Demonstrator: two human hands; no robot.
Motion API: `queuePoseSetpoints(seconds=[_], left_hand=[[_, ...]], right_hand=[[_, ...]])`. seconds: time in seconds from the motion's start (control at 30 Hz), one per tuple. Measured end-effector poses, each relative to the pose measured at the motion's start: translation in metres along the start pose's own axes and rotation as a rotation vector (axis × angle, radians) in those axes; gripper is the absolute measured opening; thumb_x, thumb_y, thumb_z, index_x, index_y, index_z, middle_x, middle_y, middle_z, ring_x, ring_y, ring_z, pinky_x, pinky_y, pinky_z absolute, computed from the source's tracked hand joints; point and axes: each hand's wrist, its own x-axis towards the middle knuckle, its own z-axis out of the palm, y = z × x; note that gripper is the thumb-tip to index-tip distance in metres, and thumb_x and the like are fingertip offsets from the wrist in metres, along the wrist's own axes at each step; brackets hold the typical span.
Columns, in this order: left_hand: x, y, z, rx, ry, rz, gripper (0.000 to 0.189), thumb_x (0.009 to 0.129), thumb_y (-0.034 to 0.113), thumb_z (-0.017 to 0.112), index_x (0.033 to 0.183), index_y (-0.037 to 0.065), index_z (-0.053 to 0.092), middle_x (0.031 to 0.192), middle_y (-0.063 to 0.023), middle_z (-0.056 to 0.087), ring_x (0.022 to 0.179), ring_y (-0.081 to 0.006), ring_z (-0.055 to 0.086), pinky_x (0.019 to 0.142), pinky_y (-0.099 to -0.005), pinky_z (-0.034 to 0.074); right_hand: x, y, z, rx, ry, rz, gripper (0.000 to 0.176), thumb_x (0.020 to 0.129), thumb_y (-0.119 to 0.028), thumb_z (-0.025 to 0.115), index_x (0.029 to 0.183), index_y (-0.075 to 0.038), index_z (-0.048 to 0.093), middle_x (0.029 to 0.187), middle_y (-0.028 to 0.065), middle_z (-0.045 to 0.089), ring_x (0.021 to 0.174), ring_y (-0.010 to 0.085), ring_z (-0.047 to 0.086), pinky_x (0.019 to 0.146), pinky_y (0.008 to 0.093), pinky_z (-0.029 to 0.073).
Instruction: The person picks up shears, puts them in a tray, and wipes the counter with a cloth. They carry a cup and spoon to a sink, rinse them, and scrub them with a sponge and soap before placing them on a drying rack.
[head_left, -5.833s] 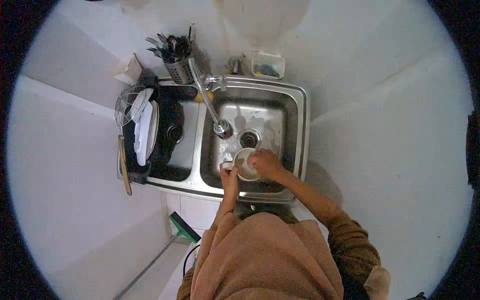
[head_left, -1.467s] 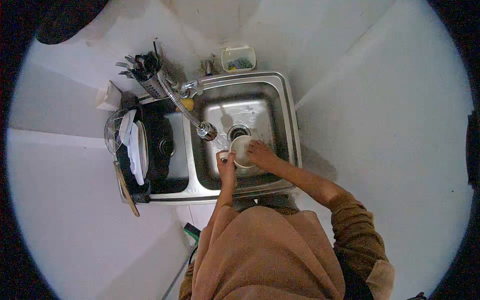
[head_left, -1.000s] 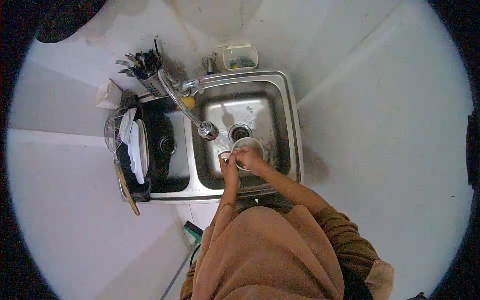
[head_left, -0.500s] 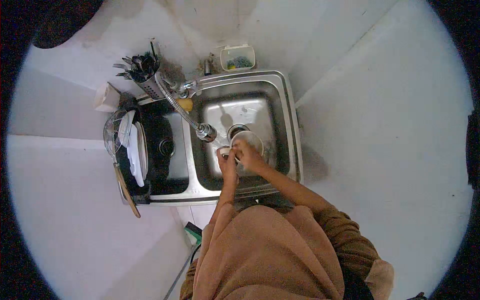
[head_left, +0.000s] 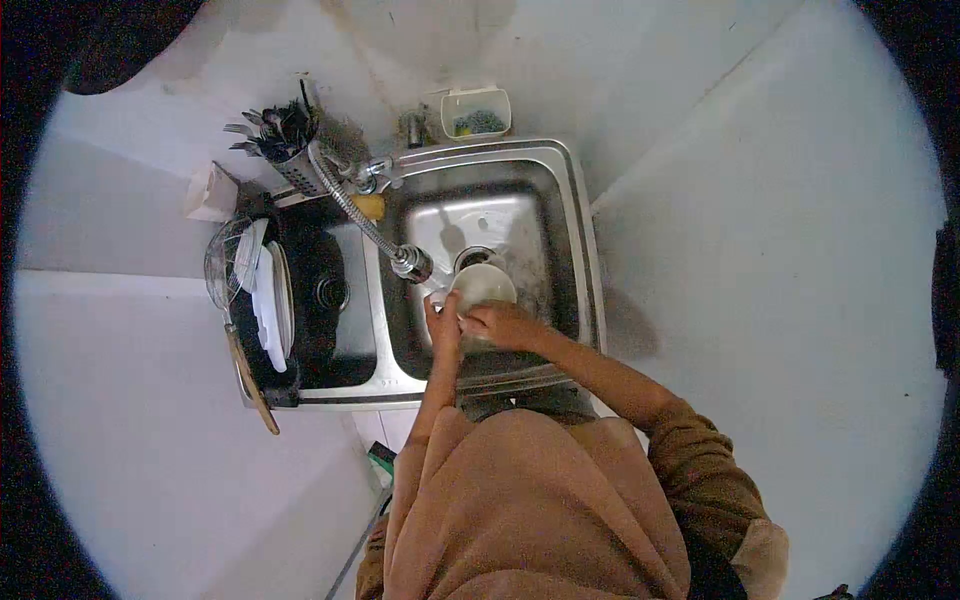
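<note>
A round white bowl (head_left: 486,284) is held over the right-hand basin of the steel sink (head_left: 590,290), just below the drain (head_left: 474,258). My left hand (head_left: 443,322) closes on the bowl's left edge. A small pale patch shows by its fingertips; I cannot make out what it is. My right hand (head_left: 503,326) is closed at the near side of the bowl, its fingers curled against it and partly hidden. The flexible metal faucet (head_left: 410,264) hangs just above and left of my left hand.
In the left basin stand white plates (head_left: 272,300), with a wire strainer with a wooden handle (head_left: 240,355) beside them. A cutlery holder (head_left: 296,170) and a yellow sponge (head_left: 370,206) are near the faucet base. Behind the sink sits a white tub with scrubbers (head_left: 477,114).
Both hands have shifted slightly left with the bowl. My right hand has moved down from the bowl's inner side to its near edge, and more of the bowl's inside shows.
</note>
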Motion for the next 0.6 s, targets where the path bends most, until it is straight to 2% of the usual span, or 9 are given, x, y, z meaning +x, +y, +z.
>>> queuePoseSetpoints(seconds=[0.07,0.2,0.3,0.37,0.4,0.43,0.5,0.53,0.6], left_hand=[[-0.01,0.016,-0.001,-0.084,-0.076,-0.123,0.057,0.075,0.042,0.061,0.112,0.003,0.045,0.099,-0.0126,0.053,0.087,-0.0202,0.053,0.07,-0.0319,0.045],[-0.039,0.064,0.01,-0.195,-0.252,-0.312,0.056,0.079,0.051,0.054,0.114,0.007,0.047,0.102,-0.0125,0.054,0.085,-0.021,0.056,0.066,-0.032,0.048],[-0.021,0.034,-0.011,-0.277,-0.298,-0.484,0.052,0.083,0.054,0.046,0.113,0.011,0.049,0.103,-0.0097,0.054,0.081,-0.0196,0.056,0.063,-0.0297,0.047],[-0.008,0.011,-0.016,-0.314,-0.312,-0.521,0.049,0.087,0.054,0.041,0.113,0.013,0.05,0.103,-0.0062,0.055,0.078,-0.0188,0.055,0.062,-0.0283,0.046],[-0.014,0.006,-0.011,-0.414,-0.33,-0.505,0.05,0.087,0.053,0.04,0.115,0.013,0.05,0.105,-0.0053,0.056,0.081,-0.0193,0.056,0.063,-0.0289,0.046],[-0.019,0.003,-0.004,-0.514,-0.35,-0.488,0.05,0.088,0.053,0.04,0.116,0.013,0.049,0.107,-0.0045,0.056,0.083,-0.0197,0.056,0.065,-0.0296,0.047],[-0.047,0.045,0.008,-0.603,-0.371,-0.491,0.047,0.089,0.048,0.039,0.118,0.012,0.048,0.112,-0.0036,0.056,0.09,-0.0199,0.056,0.071,-0.0332,0.048],[-0.05,0.051,0.009,-0.677,-0.395,-0.491,0.045,0.09,0.046,0.039,0.118,0.011,0.048,0.113,-0.0042,0.056,0.092,-0.02,0.057,0.072,-0.0338,0.049],[-0.051,0.053,0.009,-0.751,-0.418,-0.493,0.044,0.091,0.043,0.039,0.118,0.01,0.049,0.113,-0.0048,0.056,0.093,-0.0202,0.057,0.074,-0.0344,0.05]], right_hand=[[-0.008,-0.01,-0.007,-0.353,-0.014,-0.111,0.041,0.076,-0.034,0.061,0.099,0.0,0.058,0.088,0.0204,0.06,0.082,0.0366,0.059,0.072,0.0438,0.047],[0.004,0.01,0.017,-0.488,0.187,-0.197,0.046,0.068,-0.037,0.067,0.094,0.0,0.06,0.085,0.0199,0.062,0.078,0.0351,0.06,0.073,0.0438,0.047],[0.008,0.001,0.0,-0.286,0.065,0.087,0.045,0.065,-0.034,0.07,0.091,0.001,0.062,0.081,0.0169,0.063,0.076,0.0303,0.062,0.071,0.0408,0.049],[0.01,-0.001,-0.02,0.494,0.157,0.292,0.043,0.067,-0.034,0.069,0.09,0.002,0.063,0.079,0.0151,0.063,0.074,0.0255,0.063,0.069,0.0363,0.049],[0.011,0.013,-0.021,0.198,0.131,0.227,0.047,0.071,-0.035,0.066,0.1,0.001,0.06,0.087,0.0132,0.063,0.079,0.0204,0.062,0.07,0.0334,0.049],[0.016,0.037,-0.004,0.194,0.128,0.226,0.047,0.071,-0.035,0.066,0.1,0.001,0.06,0.087,0.0132,0.063,0.079,0.0204,0.062,0.07,0.0334,0.049],[0.027,0.084,0.034,0.756,0.437,0.048,0.049,0.075,-0.038,0.063,0.108,-0.002,0.056,0.097,0.0108,0.062,0.082,0.0206,0.062,0.07,0.0362,0.049],[0.024,0.061,0.019,0.754,0.438,0.05,0.049,0.075,-0.038,0.063,0.108,-0.002,0.056,0.097,0.0108,0.062,0.082,0.0206,0.062,0.07,0.0362,0.049],[0.015,0.013,-0.009,1.69,0.315,0.454,0.048,0.08,-0.039,0.058,0.112,-0.004,0.053,0.104,0.0069,0.06,0.084,0.0204,0.061,0.072,0.0377,0.048]])
